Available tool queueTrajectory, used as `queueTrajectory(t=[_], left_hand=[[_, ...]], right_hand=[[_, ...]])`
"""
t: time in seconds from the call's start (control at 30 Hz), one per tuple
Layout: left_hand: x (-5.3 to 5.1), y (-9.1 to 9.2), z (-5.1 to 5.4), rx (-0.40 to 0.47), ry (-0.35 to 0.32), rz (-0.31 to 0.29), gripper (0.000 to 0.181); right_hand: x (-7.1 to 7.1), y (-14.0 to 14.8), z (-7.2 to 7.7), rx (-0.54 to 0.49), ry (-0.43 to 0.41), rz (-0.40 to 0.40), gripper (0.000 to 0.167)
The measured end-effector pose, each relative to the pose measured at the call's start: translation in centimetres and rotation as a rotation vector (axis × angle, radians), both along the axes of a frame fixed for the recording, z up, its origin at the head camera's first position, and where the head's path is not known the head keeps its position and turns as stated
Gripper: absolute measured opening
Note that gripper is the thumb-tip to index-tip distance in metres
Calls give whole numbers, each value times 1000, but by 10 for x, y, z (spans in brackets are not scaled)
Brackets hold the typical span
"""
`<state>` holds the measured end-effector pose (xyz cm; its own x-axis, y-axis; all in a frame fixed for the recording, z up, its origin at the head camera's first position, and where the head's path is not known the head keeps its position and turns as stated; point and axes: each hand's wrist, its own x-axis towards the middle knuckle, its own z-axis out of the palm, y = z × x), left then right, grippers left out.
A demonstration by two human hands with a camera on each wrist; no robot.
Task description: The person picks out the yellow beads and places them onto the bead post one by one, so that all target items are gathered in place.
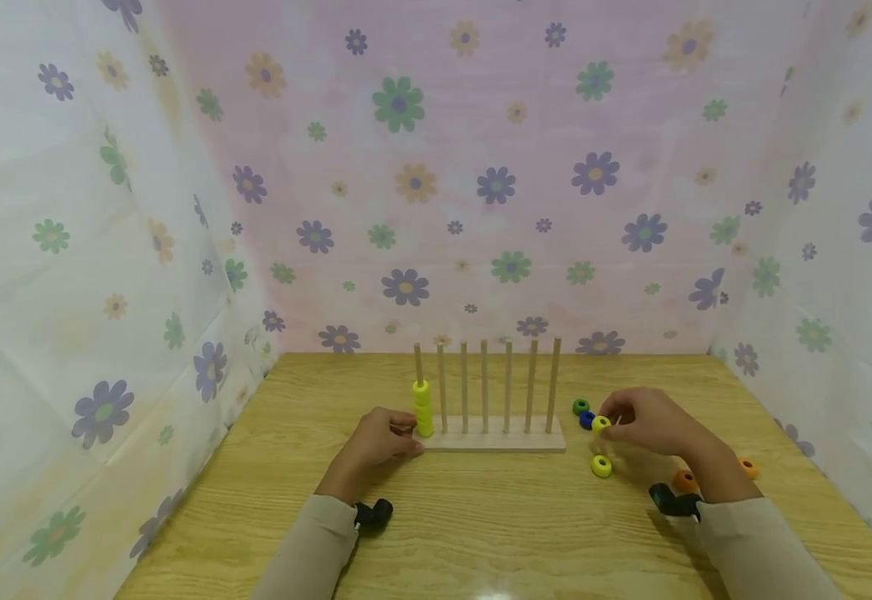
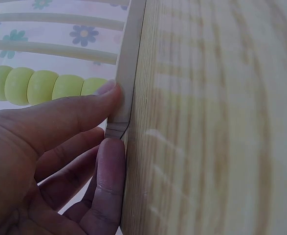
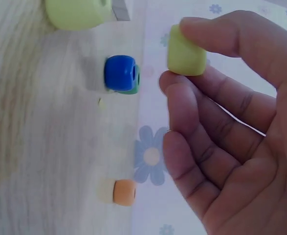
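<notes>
A wooden peg stand (image 1: 492, 442) with several upright rods stands on the table. Several yellow beads (image 1: 423, 408) are stacked on its leftmost rod. My left hand (image 1: 378, 437) holds the left end of the stand's base, its thumb (image 2: 92, 105) beside the lowest stacked bead in the left wrist view. To the right of the stand, my right hand (image 1: 649, 425) pinches a yellow bead (image 3: 186, 51) between thumb and fingers, above the table. Another yellow bead (image 1: 601, 466) lies on the table just in front of that hand.
A green bead (image 1: 581, 407) and a blue bead (image 1: 588, 421) lie side by side right of the stand. Two orange beads (image 1: 685, 480) (image 1: 748, 468) lie near my right wrist. Flower-patterned cloth (image 1: 451, 167) surrounds the wood-grain table (image 1: 481, 525) at back and sides.
</notes>
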<state>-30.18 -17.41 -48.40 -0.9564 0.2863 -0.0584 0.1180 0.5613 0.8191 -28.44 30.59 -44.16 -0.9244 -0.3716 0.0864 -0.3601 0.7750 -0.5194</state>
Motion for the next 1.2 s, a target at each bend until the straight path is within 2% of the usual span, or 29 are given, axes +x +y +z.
queueTrajectory(t=[0.33, 0.53, 0.9, 1.2], left_hand=[[-2, 1, -1, 10, -3, -6, 52], [-2, 1, -1, 10, -8, -5, 52], [-2, -1, 1, 3, -4, -1, 53], [-3, 0, -1, -15, 22, -10, 53]], right_hand=[[-1, -9, 16, -18, 46, -1, 19], [-2, -16, 27, -36, 106, 43, 17], [-6, -29, 41, -73, 142, 76, 17], [-7, -40, 52, -41, 209, 86, 17]])
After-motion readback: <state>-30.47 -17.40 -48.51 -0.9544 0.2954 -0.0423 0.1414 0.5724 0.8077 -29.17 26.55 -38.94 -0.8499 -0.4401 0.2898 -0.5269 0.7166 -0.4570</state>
